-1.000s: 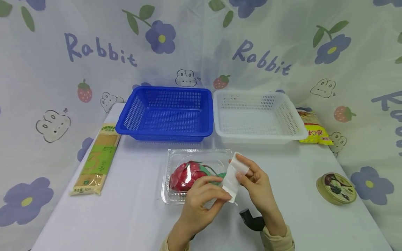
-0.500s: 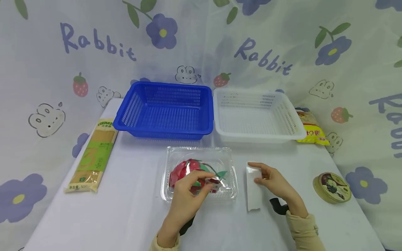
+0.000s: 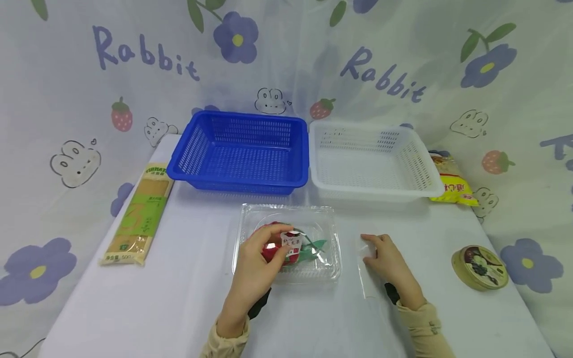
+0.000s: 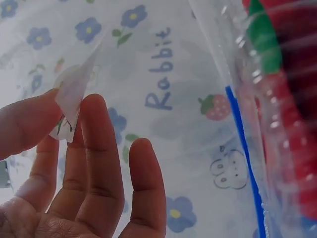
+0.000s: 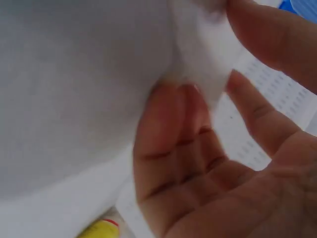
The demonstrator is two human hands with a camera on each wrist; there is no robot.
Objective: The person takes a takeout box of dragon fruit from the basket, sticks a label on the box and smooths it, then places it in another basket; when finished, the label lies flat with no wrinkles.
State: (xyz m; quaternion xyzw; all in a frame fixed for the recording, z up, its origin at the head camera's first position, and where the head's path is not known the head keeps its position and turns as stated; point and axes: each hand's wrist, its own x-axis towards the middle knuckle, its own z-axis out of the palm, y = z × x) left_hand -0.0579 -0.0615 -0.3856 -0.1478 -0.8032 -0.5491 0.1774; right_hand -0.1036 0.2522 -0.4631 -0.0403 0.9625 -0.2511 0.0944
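From the box (image 3: 330, 271), it's packet (image 3: 140, 214) at nine, tin (image 3: 482, 268) at three! Left basket (image 3: 241, 184) at eleven, right basket (image 3: 376, 190) between one and two.

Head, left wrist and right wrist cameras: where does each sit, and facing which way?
Head: on the head, facing forward and down at the table; left hand, right hand and sleeves show.
Left wrist: on that wrist, facing the backdrop; left hand shows, pinching a label.
Right wrist: on that wrist, facing the white basket; right hand shows, with a white strip.
Head and right wrist share the white basket.
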